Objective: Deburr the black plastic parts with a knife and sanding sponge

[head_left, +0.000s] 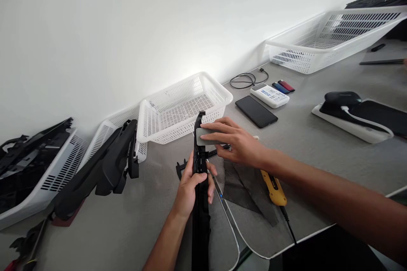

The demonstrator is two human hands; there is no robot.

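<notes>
The left hand is closed around a long, narrow black plastic part that stands on its edge and runs from the near border of the table toward the wall. The right hand presses flat fingers on a small grey pad, smooth and rectangular, against the far end of this part; it grips nothing else. Just behind the hands, a yellow tool with a black cable lies on a dark triangular sheet. The grey table has a matte surface. Further left, a bulky black plastic piece leans on a white basket. Behind the part stands an empty white perforated basket, and a black phone lies flat to its right.
</notes>
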